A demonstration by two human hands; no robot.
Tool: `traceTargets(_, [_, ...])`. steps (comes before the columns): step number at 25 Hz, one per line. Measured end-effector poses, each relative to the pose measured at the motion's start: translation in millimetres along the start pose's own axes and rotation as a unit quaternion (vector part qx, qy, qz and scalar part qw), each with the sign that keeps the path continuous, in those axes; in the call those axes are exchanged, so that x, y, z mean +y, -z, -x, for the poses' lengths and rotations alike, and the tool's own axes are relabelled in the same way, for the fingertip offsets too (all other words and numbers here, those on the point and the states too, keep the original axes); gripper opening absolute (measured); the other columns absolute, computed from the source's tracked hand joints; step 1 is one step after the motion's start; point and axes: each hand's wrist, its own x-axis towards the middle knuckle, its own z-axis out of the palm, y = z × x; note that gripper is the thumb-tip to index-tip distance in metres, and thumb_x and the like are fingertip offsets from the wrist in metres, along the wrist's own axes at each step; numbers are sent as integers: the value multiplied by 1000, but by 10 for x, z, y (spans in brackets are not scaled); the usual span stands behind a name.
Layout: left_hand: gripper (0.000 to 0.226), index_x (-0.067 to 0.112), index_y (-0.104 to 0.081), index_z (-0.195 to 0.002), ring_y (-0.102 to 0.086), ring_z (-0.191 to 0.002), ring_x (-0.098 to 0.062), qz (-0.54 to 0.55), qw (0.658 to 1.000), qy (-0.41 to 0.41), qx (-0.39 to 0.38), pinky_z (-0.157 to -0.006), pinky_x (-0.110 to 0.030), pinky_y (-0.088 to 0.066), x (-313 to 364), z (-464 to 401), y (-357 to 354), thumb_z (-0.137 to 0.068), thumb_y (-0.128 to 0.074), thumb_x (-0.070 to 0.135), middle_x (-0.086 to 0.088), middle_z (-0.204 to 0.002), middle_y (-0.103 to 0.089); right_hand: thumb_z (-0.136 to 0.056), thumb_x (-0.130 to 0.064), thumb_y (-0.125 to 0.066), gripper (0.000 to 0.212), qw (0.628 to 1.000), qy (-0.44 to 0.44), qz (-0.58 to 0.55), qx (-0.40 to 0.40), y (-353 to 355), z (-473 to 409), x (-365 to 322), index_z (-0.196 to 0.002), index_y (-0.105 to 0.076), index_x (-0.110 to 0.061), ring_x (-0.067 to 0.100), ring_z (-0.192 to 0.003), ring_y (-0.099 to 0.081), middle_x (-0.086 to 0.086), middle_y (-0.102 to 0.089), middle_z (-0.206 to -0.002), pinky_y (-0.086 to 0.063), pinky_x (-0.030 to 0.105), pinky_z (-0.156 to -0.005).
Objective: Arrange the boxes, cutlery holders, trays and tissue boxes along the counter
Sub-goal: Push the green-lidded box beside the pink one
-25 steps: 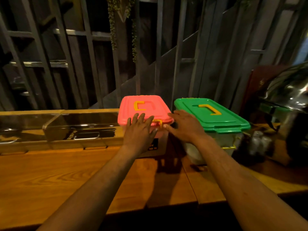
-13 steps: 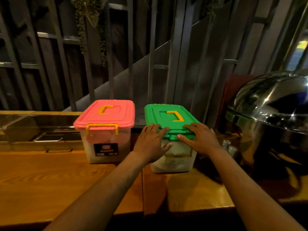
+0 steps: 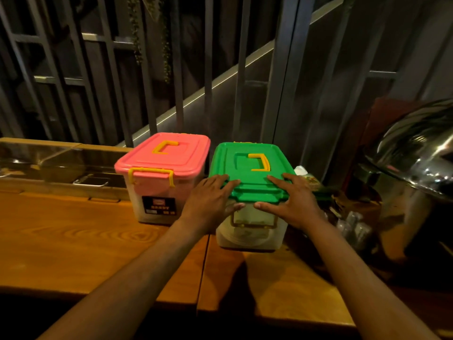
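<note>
Wooden counter (image 3: 73, 241) | boxes: 2 | left hand (image 3: 208, 204), right hand (image 3: 291, 204) on green-lidded box (image 3: 250, 168)

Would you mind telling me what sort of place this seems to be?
Probably a restaurant buffet or serving counter: a domed steel chafing dish, inset metal food pans and a long wooden counter holding lidded plastic storage boxes.

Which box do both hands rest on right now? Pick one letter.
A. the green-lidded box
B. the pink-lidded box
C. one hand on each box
A: the left hand and right hand both lie on the front edge of the green-lidded box; neither touches the pink-lidded box.
</note>
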Motion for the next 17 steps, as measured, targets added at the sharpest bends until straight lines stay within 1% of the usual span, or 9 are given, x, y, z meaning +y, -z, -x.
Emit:
traceTargets(2, [67, 21, -59, -130, -61, -113, -30, -21, 1000, -12, 16, -93, -41, -48, -45, -22, -15, -85, -39, 66, -12, -126, -64, -45, -99, -48, 108, 1000, -1, -13, 4, -47, -20, -10, -138, -51, -42, 26, -138, -31, 4, -39, -146, -32, 48, -114])
traceTargets(4, [66, 21, -61, -128, -62, -110, -30, -28, 999, -17, 19, -92, -41, -48, -98, -44, -2, -84, -39, 65, -12, -124, -65, -44, -101, -45, 111, 1000, 3, -18, 12, -109, -69, -22, -138, -52, -41, 26, -138, -31, 4, -40, -145, -32, 47, -115])
traceTargets(6, [68, 21, -59, -130, -60, -115, -30, -33, 999, -19, 12, -98, -43, -43, -178, -66, 3, -85, -35, 67, -12, -127, -63, -43, -102, -42, 113, 1000, 2, -15, 19, -172, -128, -56, -138, -52, -41, 29, -138, -31, 5, -41, -145, -32, 50, -114])
traceTargets(8, [73, 24, -53, -136, -54, -124, -28, -41, 999, -16, -19, -108, -47, -32, -274, -93, -6, -85, -28, 69, -10, -134, -58, -42, -103, -40, 115, 1000, 1, -16, 20, -229, -183, -93, -138, -52, -40, 30, -139, -29, 6, -40, -146, -31, 52, -114])
traceTargets(10, [74, 26, -50, -138, -50, -128, -26, -43, 998, -17, -30, -112, -50, -25, -351, -131, -41, -85, -26, 72, -8, -138, -55, -43, -103, -40, 115, 1000, 3, -14, 23, -255, -219, -99, -138, -51, -40, 29, -139, -29, 6, -40, -147, -29, 52, -115])
traceTargets(13, [66, 28, -51, -137, -50, -127, -26, -38, 999, -29, -7, -110, -54, -27, -442, -151, -130, -89, -30, 70, -6, -136, -55, -44, -102, -41, 114, 1000, -2, -10, 18, -275, -261, -69, -140, -49, -41, 29, -140, -27, 4, -39, -147, -29, 52, -115])
traceTargets(15, [59, 30, -51, -136, -49, -128, -26, -21, 999, -23, 10, -108, -56, -28, -478, -156, -186, -93, -30, 64, -5, -136, -54, -44, -103, -41, 114, 1000, -3, -6, 15, -294, -308, -60, -140, -49, -42, 29, -140, -28, 3, -38, -147, -30, 53, -115])
traceTargets(17, [55, 31, -52, -135, -48, -128, -25, -15, 1000, -10, 25, -107, -57, -28, -491, -196, -238, -94, -31, 61, -3, -135, -54, -43, -103, -40, 114, 1000, -3, 3, 16, -309, -372, -59, -139, -50, -41, 29, -140, -29, 4, -39, -147, -29, 50, -116])
